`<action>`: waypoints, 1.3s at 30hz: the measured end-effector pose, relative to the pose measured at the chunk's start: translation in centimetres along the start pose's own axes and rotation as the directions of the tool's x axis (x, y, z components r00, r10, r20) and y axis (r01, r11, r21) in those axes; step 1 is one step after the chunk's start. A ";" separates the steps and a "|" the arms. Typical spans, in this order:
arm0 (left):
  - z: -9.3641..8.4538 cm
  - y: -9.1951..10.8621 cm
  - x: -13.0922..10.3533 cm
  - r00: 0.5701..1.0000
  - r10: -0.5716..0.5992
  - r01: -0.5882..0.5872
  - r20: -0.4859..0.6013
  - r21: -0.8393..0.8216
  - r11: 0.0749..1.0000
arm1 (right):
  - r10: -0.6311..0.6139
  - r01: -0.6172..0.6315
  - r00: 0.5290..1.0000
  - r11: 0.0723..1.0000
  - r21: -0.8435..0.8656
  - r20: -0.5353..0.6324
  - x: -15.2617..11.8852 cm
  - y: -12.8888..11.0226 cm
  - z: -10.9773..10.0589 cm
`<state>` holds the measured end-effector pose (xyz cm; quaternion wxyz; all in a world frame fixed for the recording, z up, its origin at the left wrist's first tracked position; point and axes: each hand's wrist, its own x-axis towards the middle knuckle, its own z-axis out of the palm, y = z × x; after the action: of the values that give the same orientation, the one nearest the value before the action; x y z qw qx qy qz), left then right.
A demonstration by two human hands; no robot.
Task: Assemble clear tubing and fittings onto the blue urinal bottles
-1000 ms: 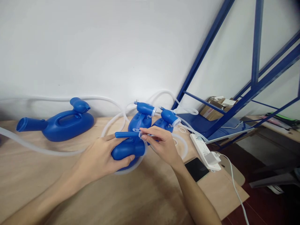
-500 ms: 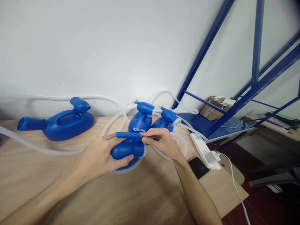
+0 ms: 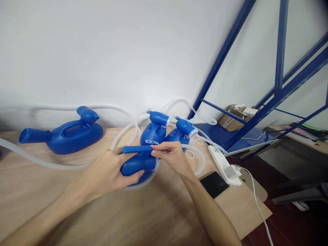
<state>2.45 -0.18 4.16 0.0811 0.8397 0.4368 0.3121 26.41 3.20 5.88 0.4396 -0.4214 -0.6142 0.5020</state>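
Container (image 3: 138, 166), blue, head view: held in the left hand (image 3: 110, 171) above the tabletop (image 3: 102, 212), its rounded end within the grip, thumb across the near side, opposite end beyond the fingers towards the right hand (image 3: 174, 155). Bar (image 3: 137, 149), blue, flat: lying over the container's top. Right grip: narrow, thumb and forefinger pinched at the bar's near end, perhaps on a small pale piece mostly hidden by the fingertips. Tubing (image 3: 202, 160), translucent: looped nearby. Phone (image 3: 214, 184), dark-screened: beside the power strip (image 3: 222, 164).
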 end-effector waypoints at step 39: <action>-1.0 0.1 -0.7 0.996 0.050 -0.042 0.080 -0.100 0.994 | -0.095 0.099 0.992 0.994 -0.046 0.086 -1.2 -1.3 0.2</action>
<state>1.66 -0.96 4.68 0.1330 0.8566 0.3979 0.3003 26.42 1.84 6.96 0.4264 -0.3806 -0.6642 0.4818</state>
